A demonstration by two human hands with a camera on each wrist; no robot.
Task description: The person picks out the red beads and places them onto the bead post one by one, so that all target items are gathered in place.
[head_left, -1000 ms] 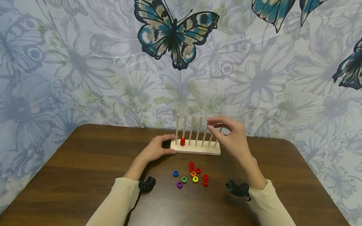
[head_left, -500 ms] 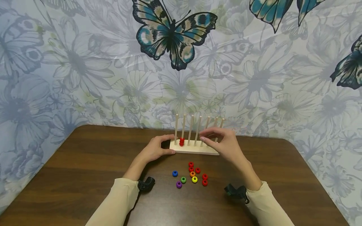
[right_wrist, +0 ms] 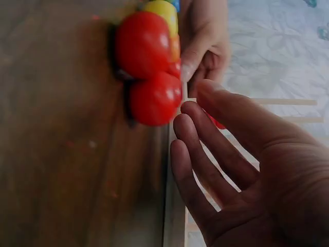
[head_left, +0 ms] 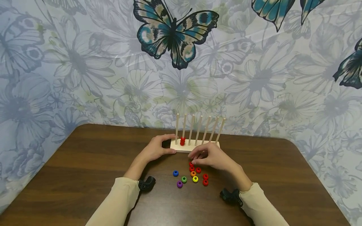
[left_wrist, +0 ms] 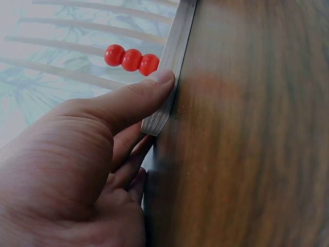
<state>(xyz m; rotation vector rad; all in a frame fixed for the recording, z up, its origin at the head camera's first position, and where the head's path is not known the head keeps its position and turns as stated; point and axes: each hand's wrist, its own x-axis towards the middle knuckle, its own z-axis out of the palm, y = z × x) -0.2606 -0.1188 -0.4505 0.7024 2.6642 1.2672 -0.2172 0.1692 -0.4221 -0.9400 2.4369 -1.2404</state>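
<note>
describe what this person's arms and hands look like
The cream fabric left sleeve and matching right sleeve look plain. A chunky black left wrist device and black right wrist device sit by the cuffs. The left hand and right hand show no gloves.

Upright pegs [head_left: 199,130] rise in a row from the wooden rack [head_left: 181,149]; the left hand [head_left: 155,149] blocks its left end, the right hand [head_left: 213,155] part of its front edge. Loose beads [head_left: 193,174] obstruct the near side. Passage lies open over the table [head_left: 268,160] farther right.
</note>
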